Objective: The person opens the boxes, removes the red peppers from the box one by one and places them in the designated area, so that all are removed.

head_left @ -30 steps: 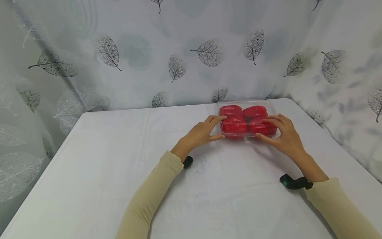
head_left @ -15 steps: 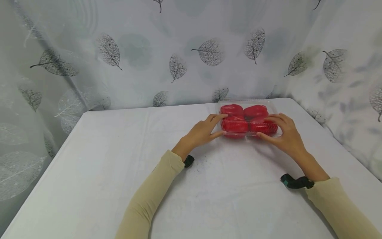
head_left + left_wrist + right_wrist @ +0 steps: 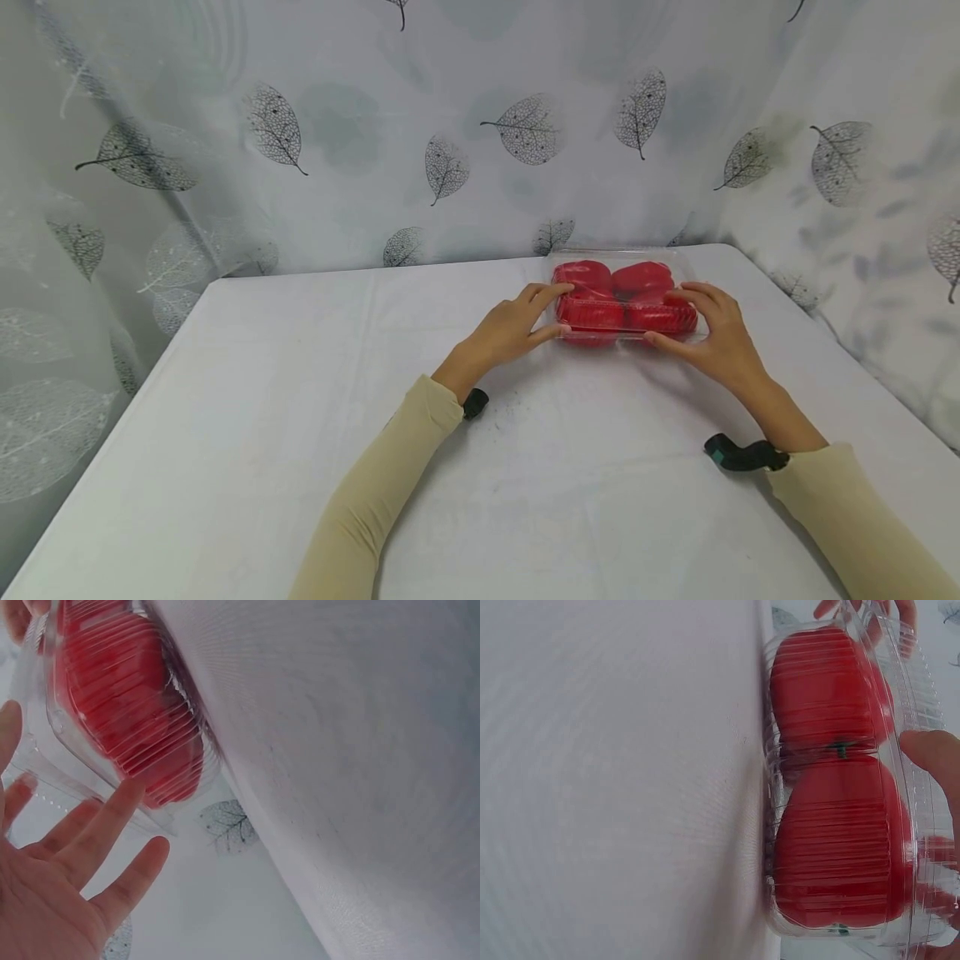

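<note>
A clear plastic clamshell box [image 3: 626,335] stands near the back right of the table, with several glossy red, tomato-like fruits [image 3: 840,840] inside. Small green stem bits show among them. My left hand [image 3: 510,329] is at the box's left end, thumb by the front rim and a finger over the top. In the left wrist view, that hand's fingers are spread and fairly straight against the plastic. At the right front corner my right hand [image 3: 716,342] holds the rim, its thumb in front and fingers over the top. Whether the lid is latched, I cannot tell.
A white cloth covers the table [image 3: 300,417]. Pale curtains [image 3: 352,200] with leaf prints hang behind it and along both sides. Dark wrist devices [image 3: 746,456] sit below both hands, next to beige sleeves [image 3: 375,492].
Both hands stay at the box with almost no movement. The left thumb has shifted very slightly right along the front rim.
</note>
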`<act>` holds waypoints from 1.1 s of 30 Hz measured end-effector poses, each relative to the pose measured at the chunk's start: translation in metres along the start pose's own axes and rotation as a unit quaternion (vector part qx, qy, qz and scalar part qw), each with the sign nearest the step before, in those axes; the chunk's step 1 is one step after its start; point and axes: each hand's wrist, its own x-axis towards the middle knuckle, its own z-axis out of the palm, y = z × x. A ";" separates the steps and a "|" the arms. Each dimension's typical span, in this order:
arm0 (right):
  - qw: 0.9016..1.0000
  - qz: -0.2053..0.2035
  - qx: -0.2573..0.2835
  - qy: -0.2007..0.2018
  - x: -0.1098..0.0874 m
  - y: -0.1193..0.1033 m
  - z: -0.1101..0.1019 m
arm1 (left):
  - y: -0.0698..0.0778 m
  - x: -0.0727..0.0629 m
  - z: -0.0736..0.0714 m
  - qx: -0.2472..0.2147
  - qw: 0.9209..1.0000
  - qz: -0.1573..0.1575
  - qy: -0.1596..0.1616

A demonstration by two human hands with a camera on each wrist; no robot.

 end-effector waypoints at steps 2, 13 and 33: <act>1.000 0.020 0.008 -0.010 0.000 -0.001 0.000 | 0.000 0.000 0.000 0.001 1.000 -0.001 0.001; 0.995 0.077 0.020 -0.054 0.002 -0.007 -0.006 | -0.002 0.001 -0.001 0.001 1.000 0.000 0.008; 0.999 0.040 0.012 0.002 -0.002 -0.003 0.000 | 0.004 0.004 0.003 0.046 0.998 0.001 0.044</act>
